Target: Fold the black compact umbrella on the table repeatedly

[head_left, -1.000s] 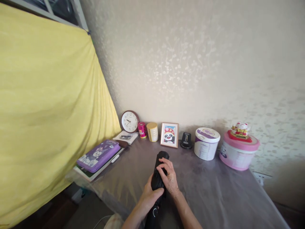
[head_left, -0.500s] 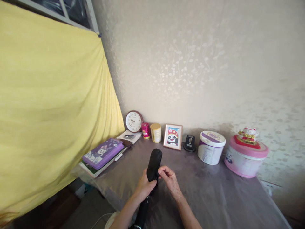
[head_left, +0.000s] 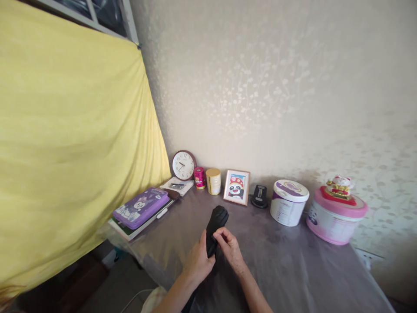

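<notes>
A black folded umbrella point(head_left: 216, 222) points away from me over the front part of the table, its bunched fabric end uppermost. My left hand point(head_left: 199, 260) is wrapped round its lower part, the thumb lying across the front. On the right side of the fabric, the thumb and forefinger of my right hand point(head_left: 230, 248) are pinched together against the folds. Whether a strap or only cloth is between those fingertips is too small to tell. My left hand and forearm hide most of the handle.
Along the wall stand a round clock point(head_left: 183, 165), a pink tin point(head_left: 200, 178), a yellow canister point(head_left: 213, 181), a picture frame point(head_left: 236, 187), a black device point(head_left: 259, 196), a white tub point(head_left: 289, 203) and a pink box point(head_left: 336, 216). A purple case point(head_left: 140, 208) lies on books at the left.
The umbrella has turned, its top shifting slightly right, and its handle is now mostly covered. My left hand has moved a little lower and right; my right hand still pinches at the fabric.
</notes>
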Action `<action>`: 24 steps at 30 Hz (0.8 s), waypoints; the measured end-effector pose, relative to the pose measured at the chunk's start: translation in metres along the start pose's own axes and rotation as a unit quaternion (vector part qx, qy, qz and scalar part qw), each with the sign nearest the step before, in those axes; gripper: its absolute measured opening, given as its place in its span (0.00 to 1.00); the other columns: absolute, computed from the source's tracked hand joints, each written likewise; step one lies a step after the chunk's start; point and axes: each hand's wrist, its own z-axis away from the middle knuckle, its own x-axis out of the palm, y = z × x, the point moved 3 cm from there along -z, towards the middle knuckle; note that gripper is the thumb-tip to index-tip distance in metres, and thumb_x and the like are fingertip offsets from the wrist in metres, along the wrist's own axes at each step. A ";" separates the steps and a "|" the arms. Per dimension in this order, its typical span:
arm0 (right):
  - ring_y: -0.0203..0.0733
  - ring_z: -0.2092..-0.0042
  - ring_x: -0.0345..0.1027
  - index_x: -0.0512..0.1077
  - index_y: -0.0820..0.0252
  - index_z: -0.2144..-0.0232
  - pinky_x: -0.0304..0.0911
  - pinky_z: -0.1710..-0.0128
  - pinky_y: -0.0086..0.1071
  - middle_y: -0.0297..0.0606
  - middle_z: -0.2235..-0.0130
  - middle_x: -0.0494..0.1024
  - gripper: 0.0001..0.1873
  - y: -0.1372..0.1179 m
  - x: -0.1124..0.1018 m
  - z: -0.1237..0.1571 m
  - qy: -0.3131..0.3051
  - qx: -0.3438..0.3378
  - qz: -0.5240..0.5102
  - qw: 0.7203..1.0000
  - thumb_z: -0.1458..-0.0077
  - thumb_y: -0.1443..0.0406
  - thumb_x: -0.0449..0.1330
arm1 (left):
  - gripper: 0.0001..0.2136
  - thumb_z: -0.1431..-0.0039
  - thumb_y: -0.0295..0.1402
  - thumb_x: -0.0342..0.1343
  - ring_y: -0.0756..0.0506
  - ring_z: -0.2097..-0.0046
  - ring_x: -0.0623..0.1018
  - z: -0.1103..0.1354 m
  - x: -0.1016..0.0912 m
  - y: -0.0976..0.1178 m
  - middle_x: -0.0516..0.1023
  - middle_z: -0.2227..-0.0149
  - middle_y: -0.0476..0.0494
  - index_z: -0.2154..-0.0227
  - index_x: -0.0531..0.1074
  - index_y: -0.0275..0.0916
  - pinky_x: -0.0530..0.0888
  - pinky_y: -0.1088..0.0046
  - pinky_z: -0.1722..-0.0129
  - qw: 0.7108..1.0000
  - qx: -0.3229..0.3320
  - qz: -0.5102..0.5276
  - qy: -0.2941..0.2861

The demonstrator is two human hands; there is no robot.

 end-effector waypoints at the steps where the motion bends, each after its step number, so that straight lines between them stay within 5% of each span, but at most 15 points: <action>1: 0.36 0.70 0.61 0.70 0.56 0.76 0.59 0.69 0.28 0.31 0.73 0.66 0.11 -0.002 0.000 0.001 0.003 -0.009 0.014 1.000 0.46 0.57 0.59 | 0.36 0.51 0.26 0.55 0.41 0.46 0.69 0.001 0.000 -0.001 0.66 0.43 0.38 0.39 0.49 0.40 0.63 0.71 0.50 1.000 0.000 0.006 0.001; 5: 0.38 0.67 0.63 0.73 0.54 0.72 0.59 0.63 0.31 0.34 0.67 0.69 0.07 -0.011 0.002 0.005 0.021 -0.034 0.070 0.997 0.49 0.58 0.61 | 0.32 0.53 0.26 0.55 0.40 0.49 0.72 0.007 0.002 -0.001 0.72 0.49 0.40 0.42 0.56 0.39 0.66 0.70 0.53 0.997 0.010 0.072 -0.010; 9: 0.36 0.73 0.60 0.71 0.54 0.74 0.59 0.68 0.31 0.31 0.71 0.69 0.11 -0.008 -0.007 0.006 0.119 0.010 0.082 0.989 0.55 0.54 0.65 | 0.23 0.55 0.27 0.54 0.43 0.56 0.76 0.010 0.005 0.000 0.77 0.57 0.43 0.51 0.65 0.36 0.70 0.72 0.58 0.981 -0.004 0.188 -0.040; 14: 0.42 0.65 0.67 0.69 0.56 0.66 0.63 0.63 0.33 0.36 0.68 0.73 0.20 0.008 -0.023 0.001 0.228 0.096 0.029 0.969 0.54 0.47 0.61 | 0.23 0.49 0.37 0.50 0.44 0.75 0.77 0.012 0.009 0.007 0.76 0.72 0.45 0.50 0.61 0.35 0.71 0.71 0.80 0.950 -0.066 0.294 -0.078; 18: 0.45 0.69 0.72 0.72 0.62 0.65 0.67 0.70 0.36 0.42 0.70 0.77 0.28 0.009 -0.016 -0.001 0.165 0.188 -0.093 0.964 0.49 0.43 0.53 | 0.24 0.51 0.36 0.53 0.48 0.80 0.73 0.021 0.011 0.021 0.73 0.75 0.51 0.49 0.61 0.39 0.68 0.75 0.85 0.937 -0.066 0.328 -0.097; 22: 0.46 0.72 0.73 0.74 0.64 0.68 0.68 0.73 0.37 0.44 0.73 0.78 0.31 0.003 -0.015 0.004 0.110 0.300 -0.327 0.889 0.50 0.41 0.51 | 0.21 0.52 0.34 0.55 0.50 0.81 0.72 0.037 0.015 0.029 0.72 0.75 0.52 0.52 0.64 0.41 0.66 0.78 0.85 0.921 -0.033 0.354 -0.161; 24: 0.47 0.72 0.74 0.75 0.63 0.69 0.69 0.74 0.37 0.43 0.75 0.78 0.30 0.002 -0.024 0.004 0.142 0.290 -0.338 0.884 0.51 0.42 0.53 | 0.21 0.51 0.34 0.54 0.48 0.78 0.74 0.044 0.017 0.029 0.73 0.74 0.51 0.51 0.63 0.42 0.66 0.78 0.85 0.903 -0.033 0.373 -0.213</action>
